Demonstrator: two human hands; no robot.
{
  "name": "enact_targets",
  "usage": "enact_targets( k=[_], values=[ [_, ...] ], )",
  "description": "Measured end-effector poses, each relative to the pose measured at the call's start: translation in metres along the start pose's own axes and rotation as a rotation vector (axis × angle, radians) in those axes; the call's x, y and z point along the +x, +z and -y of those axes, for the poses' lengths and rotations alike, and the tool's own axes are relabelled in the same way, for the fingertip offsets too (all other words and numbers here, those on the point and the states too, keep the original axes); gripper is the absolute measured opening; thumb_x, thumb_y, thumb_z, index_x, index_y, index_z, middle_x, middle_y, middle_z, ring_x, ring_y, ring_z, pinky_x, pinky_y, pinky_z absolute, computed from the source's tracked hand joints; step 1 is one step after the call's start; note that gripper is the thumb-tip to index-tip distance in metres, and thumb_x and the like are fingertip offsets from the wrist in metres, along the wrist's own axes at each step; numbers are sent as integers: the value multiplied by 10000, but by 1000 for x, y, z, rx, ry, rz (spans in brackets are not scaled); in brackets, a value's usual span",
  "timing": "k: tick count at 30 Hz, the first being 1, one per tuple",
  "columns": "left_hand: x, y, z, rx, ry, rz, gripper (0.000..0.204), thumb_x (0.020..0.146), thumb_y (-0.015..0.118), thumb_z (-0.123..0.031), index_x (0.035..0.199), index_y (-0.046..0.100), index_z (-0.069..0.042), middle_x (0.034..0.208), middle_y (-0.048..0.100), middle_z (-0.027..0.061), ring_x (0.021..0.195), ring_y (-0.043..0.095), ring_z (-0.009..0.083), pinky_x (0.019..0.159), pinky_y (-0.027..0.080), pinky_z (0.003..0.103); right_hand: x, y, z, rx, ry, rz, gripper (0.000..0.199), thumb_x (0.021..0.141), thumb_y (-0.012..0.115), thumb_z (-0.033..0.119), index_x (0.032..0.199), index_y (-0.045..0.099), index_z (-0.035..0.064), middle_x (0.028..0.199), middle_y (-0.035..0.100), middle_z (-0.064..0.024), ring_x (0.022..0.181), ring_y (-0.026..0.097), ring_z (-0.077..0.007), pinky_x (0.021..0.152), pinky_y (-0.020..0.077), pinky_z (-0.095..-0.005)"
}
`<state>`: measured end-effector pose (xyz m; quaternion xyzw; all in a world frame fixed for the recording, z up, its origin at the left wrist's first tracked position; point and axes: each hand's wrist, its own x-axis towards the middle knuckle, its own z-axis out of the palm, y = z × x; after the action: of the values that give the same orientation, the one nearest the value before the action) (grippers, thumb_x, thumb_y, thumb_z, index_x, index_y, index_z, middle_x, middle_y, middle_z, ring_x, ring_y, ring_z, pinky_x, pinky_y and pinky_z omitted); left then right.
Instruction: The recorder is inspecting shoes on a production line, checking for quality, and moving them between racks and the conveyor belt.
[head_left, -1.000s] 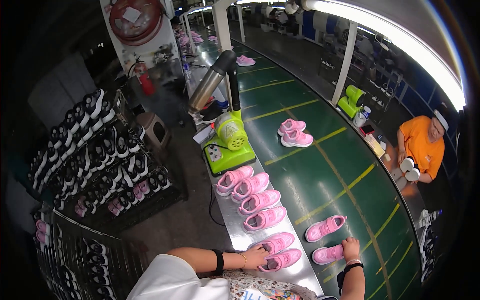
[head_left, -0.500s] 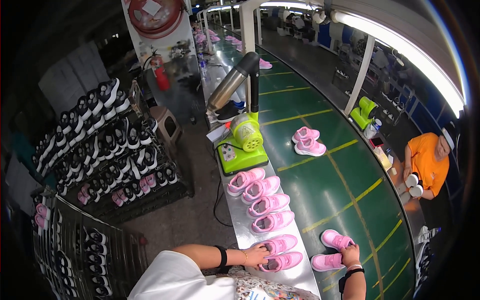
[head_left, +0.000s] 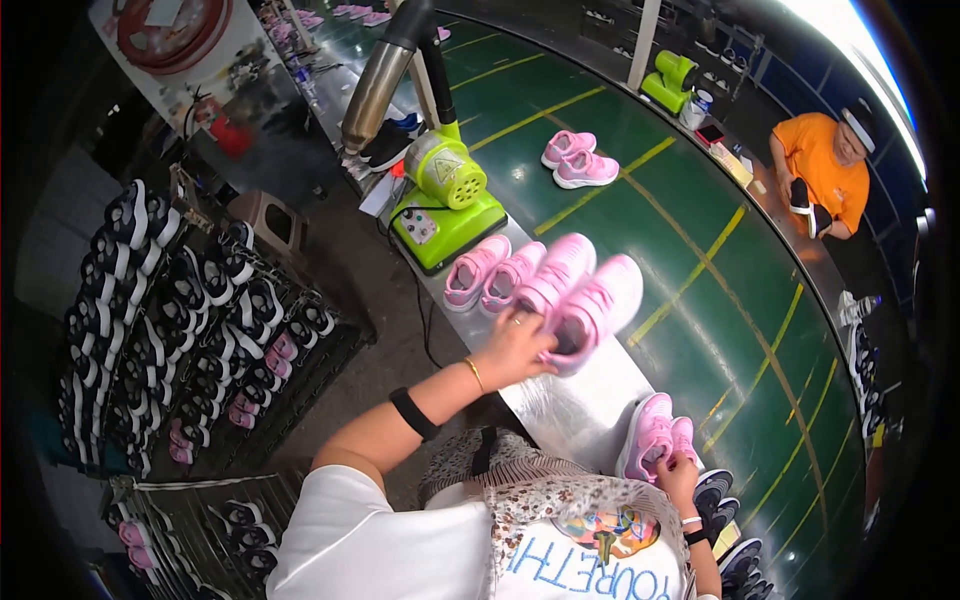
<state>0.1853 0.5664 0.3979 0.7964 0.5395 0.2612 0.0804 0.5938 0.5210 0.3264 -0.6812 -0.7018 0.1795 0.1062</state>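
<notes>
Four handheld pink shoes [head_left: 606, 292] — two lime-green blowers [head_left: 438, 178] — one stool [head_left: 252, 207]

Bench [head_left: 580, 415]: bare metal between left hand [head_left: 515, 350] and right hand [head_left: 678, 472], room for a hand to pass. Up-bench is blocked: left hand's pair [head_left: 610, 290], then two pink shoes [head_left: 488, 256], then blower [head_left: 447, 180]. Cable [head_left: 425, 325] hangs off the left edge there. Belt [head_left: 690, 330] has a wide open lane alongside; nearest obstacle up it is a pink pair [head_left: 588, 170]. Right hand's pair [head_left: 650, 425] and dark shoes [head_left: 713, 488] crowd the near end.
</notes>
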Motion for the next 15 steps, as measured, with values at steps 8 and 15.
enact_targets(
  k=[8,15],
  values=[
    [0,-8,107,330,-171,207,339,650,682,-409,870,608,-163,884,513,90,943,493,274,880,310,428,-62,64,45,31,233,-30,197,711,633,220,747,589,31,681,594,-155,621,579,-319,575,451,-400],
    [7,-26,96,370,-206,405,452,644,694,-402,1035,579,-209,956,538,114,1005,497,302,904,320,430,-68,51,69,92,143,-7,329,740,638,212,998,533,35,829,587,-176,747,574,-334,642,449,-405]
  ],
)
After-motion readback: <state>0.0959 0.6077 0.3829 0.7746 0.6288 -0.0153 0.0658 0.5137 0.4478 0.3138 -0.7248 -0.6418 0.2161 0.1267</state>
